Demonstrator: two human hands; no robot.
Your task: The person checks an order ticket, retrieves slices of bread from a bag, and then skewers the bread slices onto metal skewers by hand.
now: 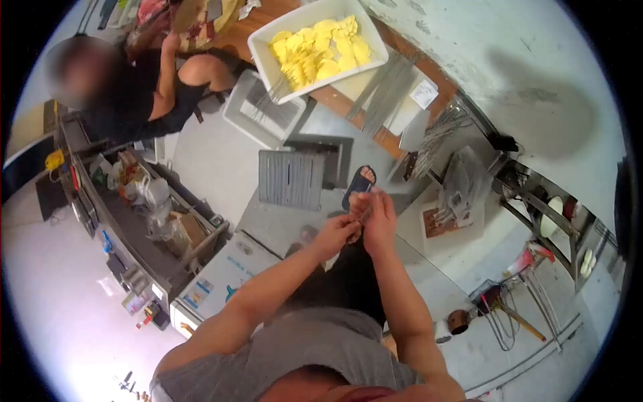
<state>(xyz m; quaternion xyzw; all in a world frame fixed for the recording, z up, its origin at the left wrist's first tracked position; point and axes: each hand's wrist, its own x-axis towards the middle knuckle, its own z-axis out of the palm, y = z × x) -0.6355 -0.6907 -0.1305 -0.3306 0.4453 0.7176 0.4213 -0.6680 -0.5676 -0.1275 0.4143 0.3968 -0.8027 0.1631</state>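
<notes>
My left hand (338,236) and my right hand (377,221) are close together in front of my body, fingers closed. Between them is a small brownish thing (355,236), mostly hidden by the fingers and too small to name. Both hands are above the floor, near my sandalled foot (362,182). Beyond them, a white tub (268,48) of yellow slices (318,50) stands on the wooden table (335,102). Thin metal skewers (385,87) lie beside it, some across a white board.
A white bin (236,110) and a grey slatted stool (291,179) stand on the floor. At right, a clear bag of skewers (463,187) rests in a white container (472,234). Another person (134,100) sits at left, beside a long trough (137,218) holding bags.
</notes>
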